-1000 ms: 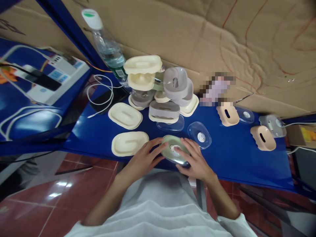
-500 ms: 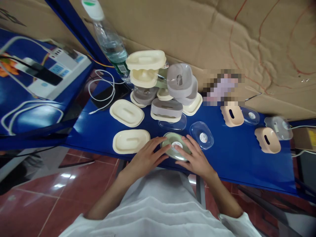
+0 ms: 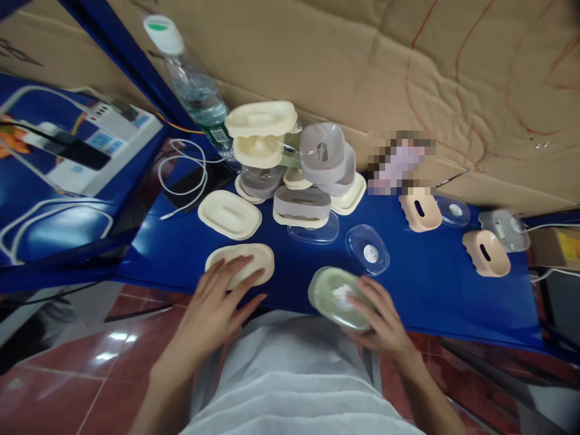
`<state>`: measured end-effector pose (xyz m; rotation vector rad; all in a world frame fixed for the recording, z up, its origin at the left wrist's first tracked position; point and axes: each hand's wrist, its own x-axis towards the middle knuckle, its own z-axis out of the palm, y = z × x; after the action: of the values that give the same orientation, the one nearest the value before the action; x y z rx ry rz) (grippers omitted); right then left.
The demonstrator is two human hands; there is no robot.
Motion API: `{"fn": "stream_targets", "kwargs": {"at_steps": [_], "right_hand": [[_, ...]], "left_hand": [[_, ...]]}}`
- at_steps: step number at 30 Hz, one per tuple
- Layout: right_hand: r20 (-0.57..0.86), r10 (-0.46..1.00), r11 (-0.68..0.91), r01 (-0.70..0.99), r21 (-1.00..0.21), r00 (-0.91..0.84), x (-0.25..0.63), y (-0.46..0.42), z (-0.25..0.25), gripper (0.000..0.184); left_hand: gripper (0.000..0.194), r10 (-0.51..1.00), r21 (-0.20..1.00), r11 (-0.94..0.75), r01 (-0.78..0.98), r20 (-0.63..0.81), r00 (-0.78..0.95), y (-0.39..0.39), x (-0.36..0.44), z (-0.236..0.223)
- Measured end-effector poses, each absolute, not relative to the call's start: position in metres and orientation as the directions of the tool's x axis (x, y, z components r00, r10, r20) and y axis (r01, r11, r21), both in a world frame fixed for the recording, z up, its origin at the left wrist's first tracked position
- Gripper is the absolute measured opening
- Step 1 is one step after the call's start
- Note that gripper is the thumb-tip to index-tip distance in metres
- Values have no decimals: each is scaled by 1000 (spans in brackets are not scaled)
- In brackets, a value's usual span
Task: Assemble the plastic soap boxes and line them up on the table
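My right hand [image 3: 383, 323] grips a green soap box [image 3: 324, 290] with a clear lid and a white round label, tilted at the table's front edge. My left hand [image 3: 211, 308] is open, fingers spread over the near cream oval tray [image 3: 263, 257]; whether they touch it I cannot tell. Behind it lies a second cream tray [image 3: 229, 214]. A clear oval lid [image 3: 357, 238] with a round label lies beyond the green box, and another clear lid [image 3: 324, 232] sits partly beneath a grey soap box [image 3: 302, 202] on a cream tray.
Stacked grey and cream box parts [image 3: 260, 118] stand at the back, beside a water bottle [image 3: 194, 90]. Two peach boxes [image 3: 492, 257] and more clear lids lie on the right. A white cable [image 3: 183, 172] and power strip [image 3: 106, 145] are at left. Brown cardboard [image 3: 326, 54] rises behind.
My right hand has lifted and tilted the green soap box, bringing it toward me and to the right. My left hand has let go of it and moved left over the near cream tray.
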<state>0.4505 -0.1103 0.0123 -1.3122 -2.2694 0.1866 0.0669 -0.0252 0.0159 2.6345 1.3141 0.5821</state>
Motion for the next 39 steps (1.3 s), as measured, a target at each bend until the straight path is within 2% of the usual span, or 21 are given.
{"fn": "stream_targets", "kwargs": {"at_steps": [2,5,7,10,13,15,17,19,21,25,28,31,34,36,39], "right_hand": [[433,887,334,870,-362,-160,485,-123,13,69],[527,829,-21,951,-309,189,547,-133,1,67],[551,788,-135,951,-278,273,584,-134,-12,68],[521,797,-211,948,-237,307,614,-127,-24,73],[503,795,-331,938,-108,338,599,-110,-17,74],[478,825,-302,950,-80,303,567,-95,-7,67],[371,912,-125,980,-158,176,526,-81,1,62],[238,971,38,975,-220,16,490,-70,3,65],[173,983,107,961,-254,-64,469,-64,0,66],[203,979,70,955,-287,-11,471,-63,-10,49],[216,976,69,963,-260,-11,490,-63,-9,44],[258,966,21,984,-177,26,514,-49,2,46],[284,945,-163,986,-30,165,545,-14,14,60],[226,948,-241,970,42,226,567,15,19,65],[107,961,-259,966,21,256,591,44,23,51]], "left_hand": [[44,815,264,-576,774,262,518,-28,49,9],[41,806,238,-587,774,267,529,-30,43,-2],[38,784,248,-617,747,274,557,-32,51,-5],[34,733,306,-680,667,269,624,-33,78,-6],[30,667,356,-740,570,280,691,-30,115,-5],[28,617,375,-776,507,281,735,-27,143,-5],[26,577,391,-797,459,272,770,-23,167,-4],[30,543,410,-810,420,252,801,-19,181,-2],[32,533,426,-808,406,237,812,-16,184,-1],[26,588,424,-777,465,225,777,-11,158,-5],[26,623,416,-760,499,250,741,-13,136,-9],[19,639,397,-757,519,280,717,-15,130,-10],[11,647,400,-751,525,294,703,-13,135,-8],[7,644,414,-751,514,285,710,-10,141,-6],[7,635,449,-748,488,273,723,-6,146,-6]]}}
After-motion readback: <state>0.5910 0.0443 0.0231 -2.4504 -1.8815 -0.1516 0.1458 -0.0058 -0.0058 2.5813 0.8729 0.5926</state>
